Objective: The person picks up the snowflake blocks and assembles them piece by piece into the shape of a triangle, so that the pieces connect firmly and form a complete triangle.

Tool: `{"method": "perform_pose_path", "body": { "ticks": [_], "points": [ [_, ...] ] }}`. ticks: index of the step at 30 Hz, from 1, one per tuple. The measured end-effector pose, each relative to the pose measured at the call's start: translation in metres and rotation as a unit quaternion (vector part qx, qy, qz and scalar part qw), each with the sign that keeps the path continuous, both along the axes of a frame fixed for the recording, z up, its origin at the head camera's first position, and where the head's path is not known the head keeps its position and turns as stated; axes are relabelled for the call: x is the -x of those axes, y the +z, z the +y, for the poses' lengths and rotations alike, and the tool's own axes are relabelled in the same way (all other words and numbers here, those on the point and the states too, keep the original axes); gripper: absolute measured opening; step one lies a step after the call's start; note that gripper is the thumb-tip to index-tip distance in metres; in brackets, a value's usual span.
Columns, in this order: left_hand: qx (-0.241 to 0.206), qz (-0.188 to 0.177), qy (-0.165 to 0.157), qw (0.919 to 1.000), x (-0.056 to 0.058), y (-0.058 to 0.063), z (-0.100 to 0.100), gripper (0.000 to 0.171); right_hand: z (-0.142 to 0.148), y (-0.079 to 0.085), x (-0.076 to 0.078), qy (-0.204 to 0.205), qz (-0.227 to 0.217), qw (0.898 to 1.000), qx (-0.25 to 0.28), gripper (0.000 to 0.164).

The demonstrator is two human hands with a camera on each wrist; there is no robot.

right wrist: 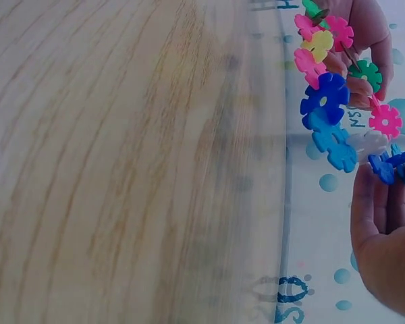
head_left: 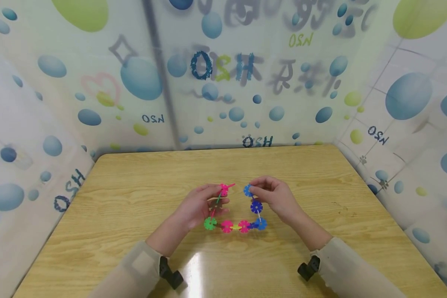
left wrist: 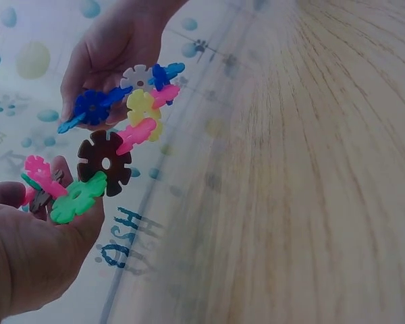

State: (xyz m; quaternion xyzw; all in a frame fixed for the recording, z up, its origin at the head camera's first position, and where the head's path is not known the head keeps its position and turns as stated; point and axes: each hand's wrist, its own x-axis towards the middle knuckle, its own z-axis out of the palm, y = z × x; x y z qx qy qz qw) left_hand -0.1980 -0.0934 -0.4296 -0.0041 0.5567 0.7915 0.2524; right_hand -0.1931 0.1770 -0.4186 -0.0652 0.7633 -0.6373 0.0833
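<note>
A chain of interlocking plastic snowflake discs (head_left: 227,226) hangs between my two hands in a U shape, its ends apart at the top. My left hand (head_left: 196,207) pinches the left end near a pink disc (head_left: 224,190). With thumb and fingers, my right hand (head_left: 279,198) pinches a light blue disc (head_left: 248,190) at the other end. Along the chain come a green disc (left wrist: 77,198), a brown disc (left wrist: 105,163), a yellow disc (right wrist: 318,45), a white disc (right wrist: 370,144) and a dark blue disc (right wrist: 325,98). Fingers partly hide the left end.
Beneath the hands lies a wooden table (head_left: 134,182) with a light reflection near its front edge. A patterned curtain (head_left: 216,116) with blue and green dots stands behind it and along both sides. Small black cameras (head_left: 170,274) are strapped to both wrists.
</note>
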Motion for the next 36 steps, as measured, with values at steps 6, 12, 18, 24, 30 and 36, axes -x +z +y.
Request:
{"method": "perform_pose_path", "body": {
  "ticks": [6, 12, 18, 24, 30, 36],
  "points": [
    [-0.009, -0.003, -0.005, 0.9999, 0.0007, -0.0002, 0.0008, 0.019, -0.0002, 0.0011, 0.0001, 0.001, 0.002, 1.000, 0.003, 0.032],
    [-0.023, -0.020, 0.000, 0.9995, 0.0012, 0.0001, 0.0006, 0.025, -0.0008, 0.0011, 0.0002, 0.001, 0.005, 1.000, 0.006, 0.030],
    [-0.025, -0.015, -0.008, 0.9995, 0.0001, -0.0008, -0.0001, 0.024, -0.0022, 0.0022, -0.0005, 0.000, 0.007, 1.000, 0.007, 0.028],
    [-0.029, -0.009, -0.018, 0.9994, -0.0016, -0.0001, 0.0004, 0.021, -0.0028, 0.0028, 0.0008, 0.002, 0.010, 1.000, 0.001, 0.028],
    [-0.032, -0.010, -0.018, 0.9993, -0.0025, 0.0000, 0.0006, 0.019, -0.0030, 0.0029, 0.0017, 0.004, 0.012, 1.000, 0.003, 0.029],
    [-0.037, -0.008, -0.024, 0.9990, -0.0018, -0.0030, 0.0004, 0.020, -0.0041, 0.0043, -0.0005, 0.007, 0.014, 1.000, 0.007, 0.028]
  ]
}}
